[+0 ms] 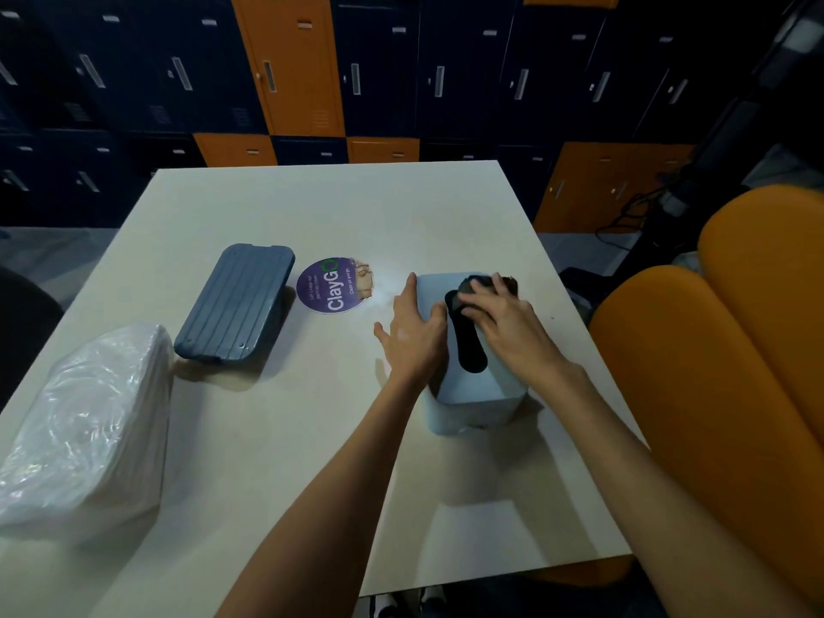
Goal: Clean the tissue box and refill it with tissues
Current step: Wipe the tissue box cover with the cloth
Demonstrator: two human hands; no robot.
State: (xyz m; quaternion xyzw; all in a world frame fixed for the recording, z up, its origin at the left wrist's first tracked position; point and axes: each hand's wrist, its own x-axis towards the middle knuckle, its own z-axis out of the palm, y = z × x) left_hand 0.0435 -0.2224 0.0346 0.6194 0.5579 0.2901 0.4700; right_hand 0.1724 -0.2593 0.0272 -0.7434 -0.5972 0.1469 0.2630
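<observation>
Tissue box (472,412): we find it just right of the ClayGo sticker (332,285), slot upward, long axis running away from us.
Left hand (412,336): fingers straight on the sticker-side wall, which we judge a brace against sliding.
Right hand (499,314): fingers curled over a dark cloth (468,287) at the far end, apparently wiping.
Tissue pack (89,430): well left of the sticker, still wrapped.

Pale table (312,207) fills the middle, with a round purple ClayGo sticker (327,287) flat on it, its far-right edge torn and brownish. Navy and orange lockers (294,69) line the back, and orange seats (691,372) sit just to the right.
</observation>
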